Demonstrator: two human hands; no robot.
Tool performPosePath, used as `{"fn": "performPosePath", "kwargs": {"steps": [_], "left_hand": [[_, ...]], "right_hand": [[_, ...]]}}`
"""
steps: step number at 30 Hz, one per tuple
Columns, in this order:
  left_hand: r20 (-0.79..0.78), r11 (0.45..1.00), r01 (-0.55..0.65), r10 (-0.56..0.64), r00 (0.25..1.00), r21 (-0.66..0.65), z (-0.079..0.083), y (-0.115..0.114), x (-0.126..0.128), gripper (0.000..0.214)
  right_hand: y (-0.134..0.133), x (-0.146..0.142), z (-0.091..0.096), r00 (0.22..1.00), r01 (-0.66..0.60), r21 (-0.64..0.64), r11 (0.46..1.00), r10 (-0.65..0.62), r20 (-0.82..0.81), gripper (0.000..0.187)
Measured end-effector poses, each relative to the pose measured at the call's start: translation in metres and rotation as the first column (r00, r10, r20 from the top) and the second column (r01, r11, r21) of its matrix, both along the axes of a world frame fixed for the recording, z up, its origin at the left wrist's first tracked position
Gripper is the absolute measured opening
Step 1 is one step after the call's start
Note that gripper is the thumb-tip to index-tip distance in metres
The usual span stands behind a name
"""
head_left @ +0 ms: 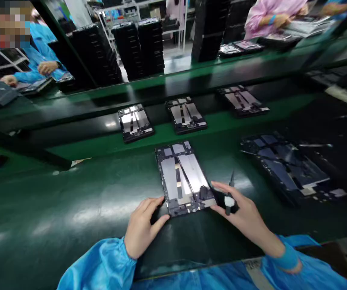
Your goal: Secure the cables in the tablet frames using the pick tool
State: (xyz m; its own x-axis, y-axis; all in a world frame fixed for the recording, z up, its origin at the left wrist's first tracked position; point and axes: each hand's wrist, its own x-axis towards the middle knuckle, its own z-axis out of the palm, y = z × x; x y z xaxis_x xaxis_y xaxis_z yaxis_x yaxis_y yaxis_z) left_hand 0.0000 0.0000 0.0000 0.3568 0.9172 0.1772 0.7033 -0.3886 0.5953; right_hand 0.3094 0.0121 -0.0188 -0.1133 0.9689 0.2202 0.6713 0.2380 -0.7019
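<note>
An opened tablet (pixel 185 177), its back off and silvery battery panels and ribbon cable bare, lies in front of me on the green bench. My left hand (pixel 144 223) holds its lower left edge, thumb near the bottom corner. At the lower right edge, my right hand (pixel 241 209) grips it between thumb and fingers. Beside that palm is a small dark tool with a white part (pixel 229 201) and a thin pointed end. I cannot tell whether it rests in the hand or on the bench.
Three more opened tablets (pixel 136 123) sit on the strip beyond. Another opened tablet (pixel 285 163) lies at right on a dark mat, near a thin metal tool (pixel 315 145). Tall stacks of black trays (pixel 138 50) stand behind. Co-workers in blue and pink sleeves (pixel 262 18) work across the bench.
</note>
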Motion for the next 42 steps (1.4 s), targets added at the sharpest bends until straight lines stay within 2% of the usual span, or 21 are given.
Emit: {"fn": "performPosePath", "kwargs": {"steps": [4,7,9,17,23,27,35,37,39,42], "left_hand": [[-0.039,0.998,0.057,-0.056,0.998,0.024,0.001,0.005,0.021,0.025],[-0.022,0.997,0.075,-0.074,0.997,0.021,-0.001,0.009,0.029,0.02],[0.033,0.998,0.063,-0.064,0.997,0.009,-0.003,0.011,0.03,0.018],[0.203,0.997,0.073,-0.068,0.977,-0.014,-0.005,0.01,0.032,0.011],[0.175,0.994,0.076,-0.061,0.983,-0.08,-0.003,0.01,0.029,0.02],[0.193,0.994,0.081,-0.066,0.979,-0.073,-0.003,0.009,0.028,0.008],[0.119,0.995,0.086,-0.08,0.99,-0.051,-0.006,0.005,0.029,0.012],[0.075,0.996,0.091,-0.09,0.993,-0.01,-0.005,0.003,0.03,0.014],[-0.03,0.99,0.108,-0.106,0.994,0.095,-0.004,0.0,0.028,0.014],[-0.258,0.928,0.217,-0.14,0.956,0.301,-0.004,-0.005,0.022,0.02]], "right_hand": [[0.003,-0.031,0.01,0.974,-0.207,0.102,0.973,0.215,-0.077,0.025],[0.01,-0.055,0.014,0.905,-0.409,0.101,0.907,0.417,-0.086,0.022],[0.015,-0.068,0.015,0.877,-0.464,0.073,0.883,0.469,-0.1,0.022],[0.016,-0.08,0.013,0.885,-0.408,0.025,0.913,0.401,-0.237,0.023],[0.015,-0.082,0.013,0.885,-0.402,0.035,0.915,0.398,-0.241,0.02],[0.016,-0.081,0.012,0.884,-0.41,0.03,0.912,0.405,-0.233,0.02],[0.017,-0.077,0.018,0.861,-0.474,-0.07,0.878,0.445,-0.246,0.031],[0.016,-0.078,0.016,0.864,-0.468,-0.061,0.881,0.443,-0.239,0.034],[0.014,-0.079,0.013,0.87,-0.458,-0.037,0.888,0.438,-0.227,0.037],[0.013,-0.081,0.006,0.873,-0.455,0.01,0.89,0.448,-0.194,0.043]]}}
